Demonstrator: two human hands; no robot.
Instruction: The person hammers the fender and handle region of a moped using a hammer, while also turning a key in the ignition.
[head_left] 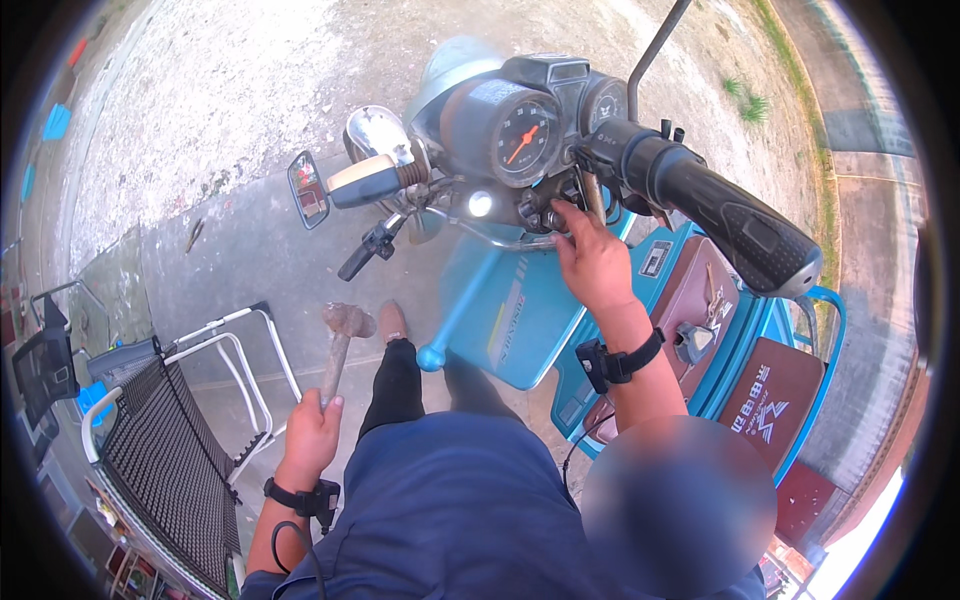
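A hammer (338, 362) stands head up in my left hand (312, 435), which is closed around the lower end of its handle. Its rusty head (349, 321) is at the top, left of my shoe. My right hand (597, 262) reaches to the middle of the handlebar of a teal three-wheeler. Its fingertips touch the dark metal clamp (540, 212) below the round speedometer (525, 138), and the thumb is apart from the index finger. Right of that hand is the black handlebar grip (740, 215). Both wrists wear black straps with small devices.
A teal front panel (520, 330) and brown seats (770, 395) belong to the vehicle. On its left side are a mirror (308, 188) and a brake lever (368, 252). A black mesh chair with a white frame (170, 450) stands at the left. A blurred round shape covers the lower right.
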